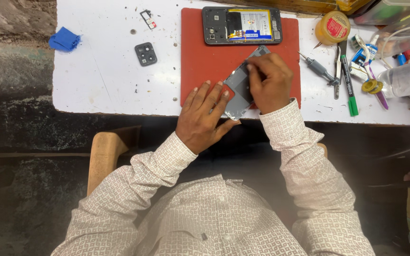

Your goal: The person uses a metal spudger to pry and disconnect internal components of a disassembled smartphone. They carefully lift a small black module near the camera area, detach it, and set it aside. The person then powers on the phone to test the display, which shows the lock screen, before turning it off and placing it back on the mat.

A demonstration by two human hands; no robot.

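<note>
A grey phone back cover [239, 85] lies tilted on the red mat [200, 57] near the table's front edge. My left hand [204, 116] presses flat on its lower left part, fingers spread. My right hand [269, 80] rests on the cover's right side with fingertips pinched at its surface; whether they hold a small part is hidden. An opened phone [242, 25] with its battery and boards showing lies at the mat's far edge.
On the white table [100, 80] lie a small camera frame piece [145, 53], a SIM tray [148, 19], scattered screws, a blue cloth [64, 39]. Right of the mat: a screwdriver [318, 68], tweezers [338, 71], green pen [349, 80], yellow jar [332, 27], plastic containers [406, 78].
</note>
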